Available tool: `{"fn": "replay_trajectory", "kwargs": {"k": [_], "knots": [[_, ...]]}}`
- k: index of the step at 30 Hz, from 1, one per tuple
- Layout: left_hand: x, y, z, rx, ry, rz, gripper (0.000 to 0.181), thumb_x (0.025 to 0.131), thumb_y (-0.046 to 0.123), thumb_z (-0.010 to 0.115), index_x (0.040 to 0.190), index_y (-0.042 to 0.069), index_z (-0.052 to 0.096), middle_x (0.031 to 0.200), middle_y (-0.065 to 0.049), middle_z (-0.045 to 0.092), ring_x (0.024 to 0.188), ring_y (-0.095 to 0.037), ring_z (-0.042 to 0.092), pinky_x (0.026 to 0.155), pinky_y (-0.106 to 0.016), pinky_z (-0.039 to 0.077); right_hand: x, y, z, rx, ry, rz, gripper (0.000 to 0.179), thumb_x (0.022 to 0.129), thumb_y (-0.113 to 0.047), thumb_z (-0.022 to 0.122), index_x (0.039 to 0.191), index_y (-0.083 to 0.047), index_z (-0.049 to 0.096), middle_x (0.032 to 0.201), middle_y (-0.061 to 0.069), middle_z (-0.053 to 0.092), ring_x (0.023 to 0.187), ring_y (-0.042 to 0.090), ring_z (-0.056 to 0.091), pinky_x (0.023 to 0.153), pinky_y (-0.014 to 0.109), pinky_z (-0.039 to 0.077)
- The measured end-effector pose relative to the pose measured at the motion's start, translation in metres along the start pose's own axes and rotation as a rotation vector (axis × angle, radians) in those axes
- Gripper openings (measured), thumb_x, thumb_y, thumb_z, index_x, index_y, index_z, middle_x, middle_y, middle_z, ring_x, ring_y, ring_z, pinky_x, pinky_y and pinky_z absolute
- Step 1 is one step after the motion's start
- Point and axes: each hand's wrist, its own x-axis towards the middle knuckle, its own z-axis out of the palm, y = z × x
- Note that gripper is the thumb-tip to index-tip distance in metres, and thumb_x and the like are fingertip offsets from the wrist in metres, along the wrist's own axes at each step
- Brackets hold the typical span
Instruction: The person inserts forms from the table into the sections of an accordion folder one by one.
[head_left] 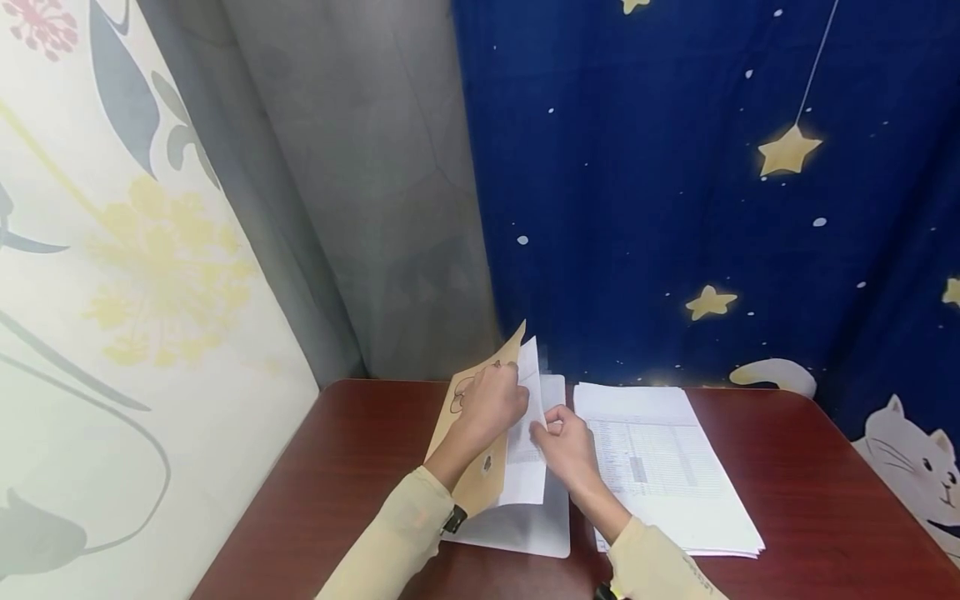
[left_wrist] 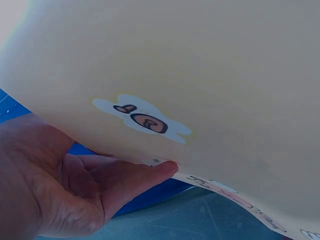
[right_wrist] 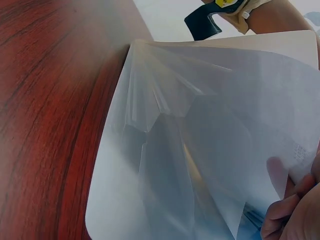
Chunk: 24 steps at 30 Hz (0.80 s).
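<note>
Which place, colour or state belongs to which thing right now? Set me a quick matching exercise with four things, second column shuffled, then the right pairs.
Things:
1. Left hand
2. Right hand
3. Paper stack
4. Tabletop

Places, colours, states:
A. Lies flat on the person's right side
B. Pinches the edge of a white sheet
C. Dark reddish-brown
D. Grips the raised tan cover

Right pairs: 1-D, 2-B, 3-A, 4-C
</note>
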Motion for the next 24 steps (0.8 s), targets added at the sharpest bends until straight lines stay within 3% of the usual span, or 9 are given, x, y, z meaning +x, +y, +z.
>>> {"fn": "replay_trajectory", "kwargs": {"k": [6, 14, 19, 24], "knots": [[0.000, -0.001, 0.000, -0.001, -0.004, -0.002, 0.010, 0.089, 0.014, 0.066, 0.091, 0.005, 0.072, 0.093, -0.021, 0.076, 0.069, -0.028, 0.063, 0.051, -0.041, 0.038, 0.003, 0.000, 0.009, -0.001, 0.009, -0.003, 0.012, 0.092, -0.013, 0.068, 0.093, -0.002, 0.063, 0.068, 0.011, 0.076, 0.053, 0.010, 0.061, 0.048, 0.024, 0.041], [0.001, -0.001, 0.003, -0.008, -0.002, 0.004, 0.010, 0.088, 0.014, 0.065, 0.090, 0.006, 0.072, 0.093, -0.020, 0.076, 0.072, -0.028, 0.064, 0.053, -0.042, 0.041, 0.006, -0.003, 0.022, -0.123, 0.044, -0.009, 0.016, 0.091, -0.021, 0.069, 0.092, -0.005, 0.066, 0.083, 0.014, 0.081, 0.063, 0.014, 0.067, 0.054, 0.026, 0.046], [0.001, -0.001, 0.003, -0.019, -0.009, 0.002, 0.009, 0.088, 0.012, 0.064, 0.088, 0.006, 0.071, 0.090, -0.020, 0.075, 0.069, -0.026, 0.061, 0.052, -0.040, 0.041, 0.006, -0.003, 0.027, -0.207, 0.060, -0.011, 0.015, 0.091, -0.025, 0.069, 0.089, -0.010, 0.065, 0.077, 0.009, 0.080, 0.059, 0.014, 0.067, 0.051, 0.028, 0.044], [0.000, -0.002, 0.003, -0.022, 0.003, 0.008, 0.009, 0.087, 0.011, 0.063, 0.087, 0.006, 0.070, 0.091, -0.020, 0.076, 0.074, -0.030, 0.066, 0.055, -0.044, 0.044, 0.005, -0.004, 0.031, -0.244, 0.077, 0.000, 0.016, 0.090, -0.028, 0.070, 0.087, -0.014, 0.064, 0.078, 0.005, 0.080, 0.057, 0.012, 0.065, 0.051, 0.028, 0.044]]}}
